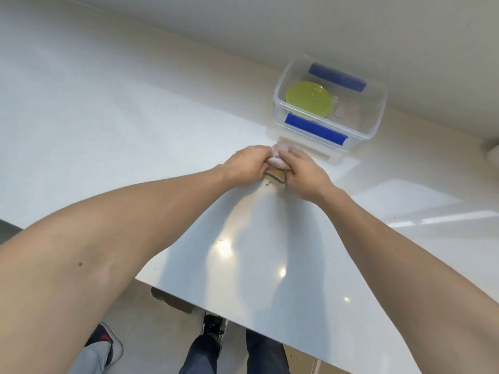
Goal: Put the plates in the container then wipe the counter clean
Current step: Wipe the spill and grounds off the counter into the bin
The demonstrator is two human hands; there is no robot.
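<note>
A clear plastic container point(375, 122) with blue tape strips stands at the back right of the white counter point(121, 136). A lime-green plate point(309, 99) lies flat inside it. Just in front of the container, my left hand point(247, 164) and my right hand point(305, 174) meet and both grip a crumpled white cloth point(279, 155). Beneath the hands lies a brownish smear with a dark line point(275, 179) on the counter. Small dark crumbs point(222, 241) dot the surface nearer me.
The counter's front edge point(205, 309) runs diagonally below my arms. Under it are the floor, my legs and dark shoes point(213, 323), and another person's shoe point(108, 341) at the lower left. A wall rises behind the container.
</note>
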